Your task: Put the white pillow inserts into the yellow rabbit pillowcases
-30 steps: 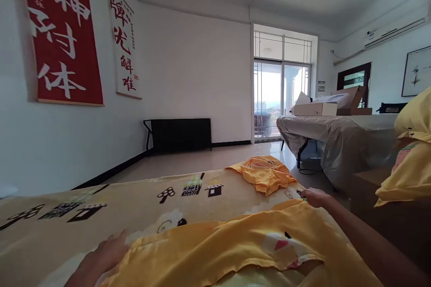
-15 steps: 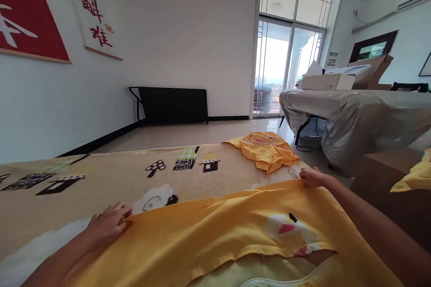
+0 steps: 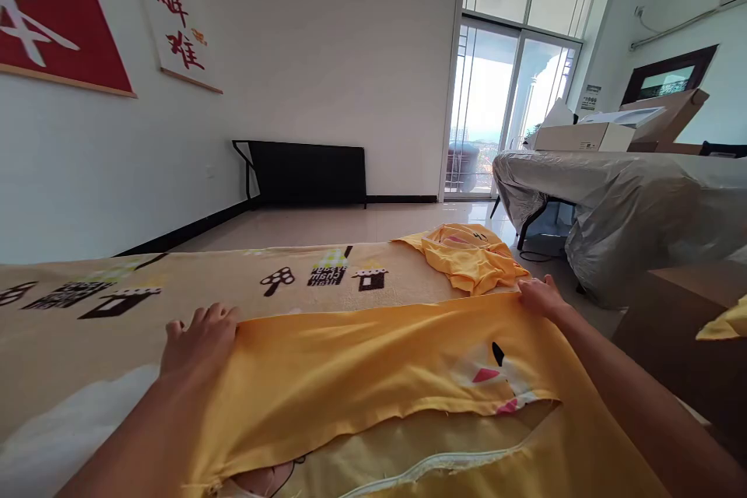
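A yellow pillowcase (image 3: 373,358) with a printed white, pink and black figure spreads out in front of me, its far edge stretched between my hands. At that edge's left corner, my left hand (image 3: 204,338) grips the cloth with fingers bent. The far right corner is pinched in my right hand (image 3: 540,297). Towards me the cover gapes, showing a pale inside and a whitish zipper (image 3: 432,467). Just past my right hand lies a crumpled yellow cloth (image 3: 470,257) on the beige patterned blanket (image 3: 204,280).
A plastic-covered table (image 3: 618,187) with a white box (image 3: 583,137) stands at the right. Below it sits a brown carton (image 3: 682,319), with another yellow cloth (image 3: 727,323) at its right. A black folded panel (image 3: 309,175) leans against the far wall.
The pillowcase's far edge is straighter and its front flatter. My left hand has moved up and slightly right in view with its corner; more of the zipper shows. The view has shifted a little.
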`<act>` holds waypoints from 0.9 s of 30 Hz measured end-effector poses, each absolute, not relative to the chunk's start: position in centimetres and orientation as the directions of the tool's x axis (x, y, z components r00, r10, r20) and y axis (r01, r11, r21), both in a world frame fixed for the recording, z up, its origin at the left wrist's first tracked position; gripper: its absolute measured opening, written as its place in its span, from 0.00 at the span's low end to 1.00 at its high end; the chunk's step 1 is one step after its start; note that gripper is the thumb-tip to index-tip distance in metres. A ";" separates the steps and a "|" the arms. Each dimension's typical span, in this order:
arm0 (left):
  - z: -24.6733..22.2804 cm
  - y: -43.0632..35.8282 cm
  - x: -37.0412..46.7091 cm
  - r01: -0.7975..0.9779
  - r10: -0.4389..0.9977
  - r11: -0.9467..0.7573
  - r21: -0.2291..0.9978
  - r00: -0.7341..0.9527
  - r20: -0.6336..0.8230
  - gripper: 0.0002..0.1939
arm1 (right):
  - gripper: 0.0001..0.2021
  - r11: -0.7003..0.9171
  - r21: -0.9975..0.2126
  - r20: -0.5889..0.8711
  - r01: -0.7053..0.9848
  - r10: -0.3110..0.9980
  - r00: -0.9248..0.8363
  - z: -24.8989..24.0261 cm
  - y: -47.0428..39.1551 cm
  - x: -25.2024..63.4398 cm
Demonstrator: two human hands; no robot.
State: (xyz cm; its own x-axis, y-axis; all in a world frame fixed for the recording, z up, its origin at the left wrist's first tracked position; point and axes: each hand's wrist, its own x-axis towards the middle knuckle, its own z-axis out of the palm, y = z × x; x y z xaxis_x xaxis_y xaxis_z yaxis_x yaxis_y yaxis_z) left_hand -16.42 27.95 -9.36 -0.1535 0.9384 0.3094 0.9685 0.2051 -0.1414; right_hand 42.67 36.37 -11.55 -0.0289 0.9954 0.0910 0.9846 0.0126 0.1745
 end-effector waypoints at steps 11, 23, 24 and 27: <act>-11.3 29.6 -6.8 0.986 0.980 -0.162 0.025 0.159 0.117 0.27 | 0.20 0.305 0.020 0.269 0.952 0.916 -0.299 -11.9 32.4 30.3; -16.3 27.6 -9.6 0.966 0.975 -0.212 0.146 0.218 -0.030 0.29 | 0.30 0.444 -0.279 -0.004 0.852 0.886 -0.463 -16.5 30.2 30.4; -16.6 27.1 -12.3 0.981 0.988 -0.154 0.115 0.153 0.020 0.29 | 0.30 0.382 -0.225 0.001 0.896 0.920 -0.392 -16.6 30.3 33.1; -17.5 25.3 -19.1 0.998 0.996 0.033 0.062 -0.038 0.080 0.29 | 0.31 0.210 -0.126 -0.012 0.969 0.977 -0.213 -16.4 29.8 39.9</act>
